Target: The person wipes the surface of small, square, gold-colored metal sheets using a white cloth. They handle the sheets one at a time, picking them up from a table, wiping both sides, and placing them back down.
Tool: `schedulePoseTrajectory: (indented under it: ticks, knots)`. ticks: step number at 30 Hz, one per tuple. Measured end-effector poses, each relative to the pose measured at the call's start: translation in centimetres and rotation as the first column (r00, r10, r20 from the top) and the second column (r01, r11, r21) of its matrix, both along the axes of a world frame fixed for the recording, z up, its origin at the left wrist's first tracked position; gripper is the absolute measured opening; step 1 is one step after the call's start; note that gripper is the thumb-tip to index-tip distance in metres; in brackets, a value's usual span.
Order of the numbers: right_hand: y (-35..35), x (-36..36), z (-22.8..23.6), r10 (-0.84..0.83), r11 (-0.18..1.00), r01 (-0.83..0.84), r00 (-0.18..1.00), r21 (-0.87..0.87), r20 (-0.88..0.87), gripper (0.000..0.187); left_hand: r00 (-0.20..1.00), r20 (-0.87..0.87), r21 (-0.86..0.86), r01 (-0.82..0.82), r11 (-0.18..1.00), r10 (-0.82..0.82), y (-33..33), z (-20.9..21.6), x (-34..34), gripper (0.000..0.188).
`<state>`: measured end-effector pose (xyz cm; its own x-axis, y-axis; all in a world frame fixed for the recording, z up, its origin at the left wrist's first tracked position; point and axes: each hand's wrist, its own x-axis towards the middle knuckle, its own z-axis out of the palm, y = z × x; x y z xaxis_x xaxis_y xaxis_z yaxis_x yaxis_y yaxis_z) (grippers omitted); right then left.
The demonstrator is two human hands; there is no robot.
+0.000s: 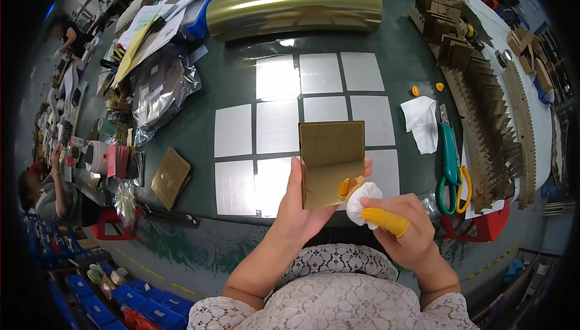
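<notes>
My left hand (pixel 294 212) grips a square, mirror-like bronze plate (pixel 331 152), thumb on its left edge and fingertips showing past its right edge. The plate is tilted up in front of my body. At its lower right corner, my right hand (pixel 412 233) pinches a bunched white cloth (pixel 364 203) against or very near the surface; contact is hard to make out. A yellow finger cot (pixel 388 221) covers one finger of that hand, and its reflection shows in the plate. Behind the plate, several whitish square panels (pixel 277 126) lie in rows on the green table (pixel 235 76).
A gold film roll (pixel 296 11) lies across the back. To the right are a folded white cloth (pixel 421 124), green-handled scissors (pixel 447 167), yellow-handled scissors (pixel 464 191) and rows of brown toothed strips (pixel 483 118). Bronze plates (pixel 171 177) sit left. A person (pixel 51 194) works further left.
</notes>
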<state>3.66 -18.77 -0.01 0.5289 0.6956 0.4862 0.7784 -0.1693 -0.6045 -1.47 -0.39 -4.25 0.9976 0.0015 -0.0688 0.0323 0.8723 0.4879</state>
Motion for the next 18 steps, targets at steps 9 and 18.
schedulePoseTrajectory:
  ticks: [9,18]
  knots:
    - [-2.7,2.0,0.1,-0.178,0.981,0.185,0.978,-0.06,0.111,0.038,0.982,0.178,-0.261,0.102,0.96,-0.056,1.1,-1.8,0.3,0.086]
    - [-4.9,4.6,-2.3,-0.561,0.817,0.57,0.821,-0.089,0.105,0.019,0.99,0.121,-0.348,0.108,0.931,-0.07,0.8,-1.5,0.0,0.089]
